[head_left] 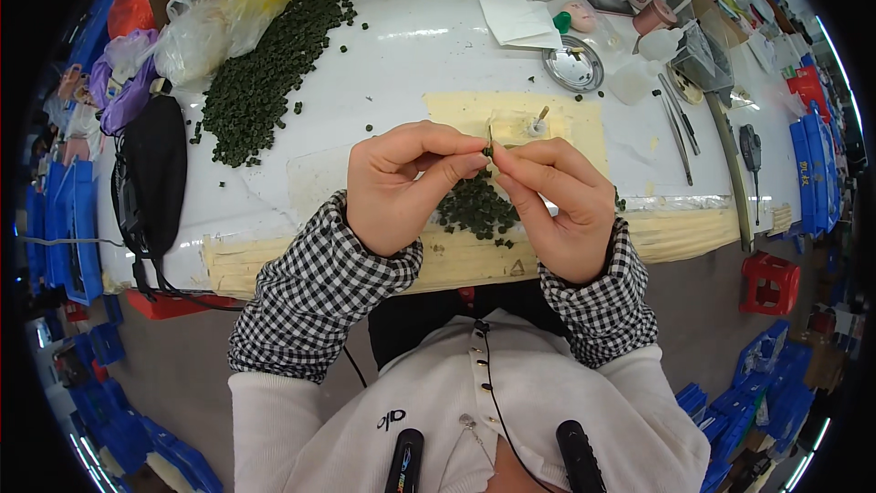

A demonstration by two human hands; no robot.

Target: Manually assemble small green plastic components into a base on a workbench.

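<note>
Both hands meet over the near middle of the table. Between thumb and forefinger, my left hand [397,184] pinches a small dark green piece [487,152]. My right hand [558,201] is closed in a pinch against the same spot, and a thin upright sliver shows at its fingertips; what it grips is too small to name. Beneath the hands lies a small heap of dark green pieces [476,208], partly hidden by the fingers. Just beyond them, a small white holder with a brown stick [542,116] stands on a yellowish sheet [584,114].
A large pile of dark green pieces [265,82] spreads at the far left, beside plastic bags [196,41] and a black pouch [153,178]. To the right are a round metal dish [573,64], tweezers [675,132], white paper [518,21] and a walkie-talkie [750,151].
</note>
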